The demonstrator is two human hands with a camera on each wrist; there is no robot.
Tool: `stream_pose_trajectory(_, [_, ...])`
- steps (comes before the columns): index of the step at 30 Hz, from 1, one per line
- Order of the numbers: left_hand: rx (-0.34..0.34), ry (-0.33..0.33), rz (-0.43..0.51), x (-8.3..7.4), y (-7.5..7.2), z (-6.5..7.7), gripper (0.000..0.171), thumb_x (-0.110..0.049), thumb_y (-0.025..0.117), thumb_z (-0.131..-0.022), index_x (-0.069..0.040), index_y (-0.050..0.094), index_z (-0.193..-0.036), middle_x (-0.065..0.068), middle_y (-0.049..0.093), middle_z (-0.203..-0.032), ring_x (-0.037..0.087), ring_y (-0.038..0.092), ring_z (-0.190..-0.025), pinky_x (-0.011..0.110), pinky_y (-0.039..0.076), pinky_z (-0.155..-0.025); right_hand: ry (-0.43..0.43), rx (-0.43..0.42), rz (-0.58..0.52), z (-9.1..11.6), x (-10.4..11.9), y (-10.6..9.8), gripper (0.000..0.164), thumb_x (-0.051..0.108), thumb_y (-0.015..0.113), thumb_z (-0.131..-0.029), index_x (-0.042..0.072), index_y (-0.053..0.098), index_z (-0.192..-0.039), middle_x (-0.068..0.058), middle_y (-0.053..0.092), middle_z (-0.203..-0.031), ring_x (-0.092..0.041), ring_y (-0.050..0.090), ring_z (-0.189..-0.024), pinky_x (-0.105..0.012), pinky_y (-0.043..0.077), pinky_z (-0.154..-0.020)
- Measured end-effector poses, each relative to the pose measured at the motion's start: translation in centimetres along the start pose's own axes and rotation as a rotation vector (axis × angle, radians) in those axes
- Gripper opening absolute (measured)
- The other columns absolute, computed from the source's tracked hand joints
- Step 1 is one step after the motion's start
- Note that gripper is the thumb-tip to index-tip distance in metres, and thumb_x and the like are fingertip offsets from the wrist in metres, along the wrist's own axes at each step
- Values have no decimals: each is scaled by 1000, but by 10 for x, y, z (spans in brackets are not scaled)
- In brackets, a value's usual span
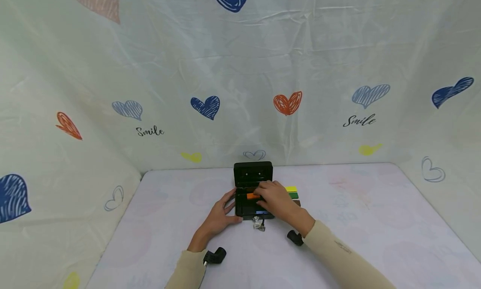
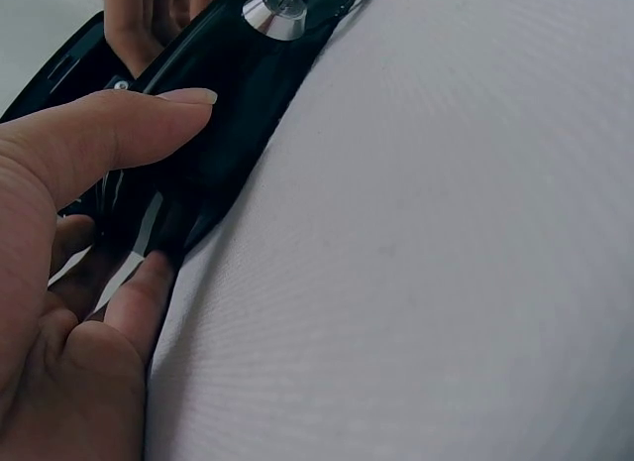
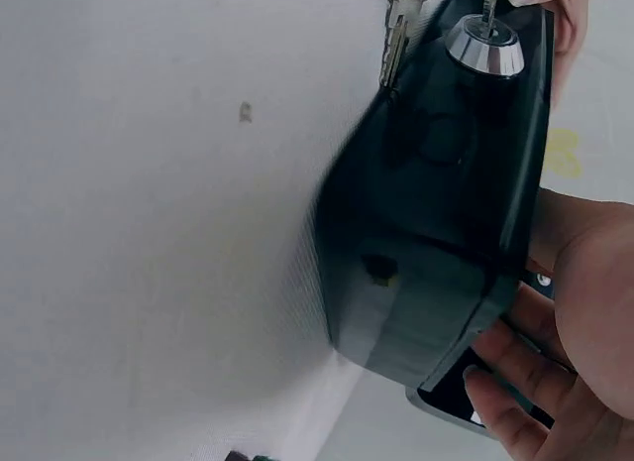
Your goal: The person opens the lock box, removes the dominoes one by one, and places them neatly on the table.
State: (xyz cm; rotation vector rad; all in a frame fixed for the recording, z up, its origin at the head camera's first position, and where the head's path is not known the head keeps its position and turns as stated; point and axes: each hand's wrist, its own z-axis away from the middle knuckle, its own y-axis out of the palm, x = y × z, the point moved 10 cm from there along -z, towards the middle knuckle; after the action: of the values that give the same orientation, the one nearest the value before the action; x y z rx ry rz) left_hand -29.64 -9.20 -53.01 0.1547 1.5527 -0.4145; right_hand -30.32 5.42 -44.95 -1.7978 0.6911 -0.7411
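Note:
A black cash box [image 1: 248, 207] stands with its lid [image 1: 253, 173] raised at the back. My left hand [image 1: 218, 216] holds the box's left side, its thumb [image 2: 158, 124] against the front and its fingers at the side. Over the box's interior is my right hand [image 1: 277, 198], its fingers reaching down beside an orange piece [image 1: 252, 196]; whether they pinch it is hidden. A blue piece [image 1: 261, 212] lies inside near the front. From the round silver lock [image 3: 485, 47] sticks a key, with another key [image 3: 396, 35] hanging beside it.
Right of the box, partly behind my right hand, lie a yellow piece [image 1: 291, 189], a green piece [image 1: 293, 195] and a brown piece [image 1: 297, 202]. The pale table [image 1: 180, 197] meets a white heart-printed cloth [image 1: 240, 72] at the back.

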Motion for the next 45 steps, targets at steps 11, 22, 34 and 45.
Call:
stream_pose_trajectory(11, [-2, -9, -23, -2, 1, 0, 102, 10, 81, -83, -8, 27, -168, 23, 25, -171, 48, 37, -152, 35, 51, -113, 33, 82, 29, -8, -3, 15, 31, 23, 85, -91, 10, 78, -118, -6, 75, -117, -27, 66, -114, -49, 56, -105])
stream_pose_trajectory(22, [-2, 2, -12, -2, 1, -2, 102, 11, 80, -84, -8, 27, -168, 23, 24, -171, 48, 36, -152, 36, 51, -114, 37, 100, 37, -10, -3, 19, 26, 18, 86, -90, 8, 80, -114, -7, 76, -113, -27, 68, -110, -48, 56, -106])
stream_pose_trajectory(34, [-3, -5, -7, 0, 0, -1, 102, 11, 80, -83, -8, 27, -168, 24, 25, -171, 48, 36, -152, 35, 51, -113, 18, 81, 21, -9, 1, 17, 25, 18, 85, -91, 8, 80, -114, -7, 76, -111, -26, 67, -105, -44, 58, -95])
stream_pose_trajectory(45, [-11, -5, -20, 0, 0, 1, 102, 10, 81, -84, -8, 27, -168, 24, 26, -171, 47, 36, -152, 35, 51, -114, 11, 80, 23, -12, 4, 22, 24, 19, 86, -90, 10, 81, -111, -5, 77, -108, -26, 70, -106, -49, 58, -103])
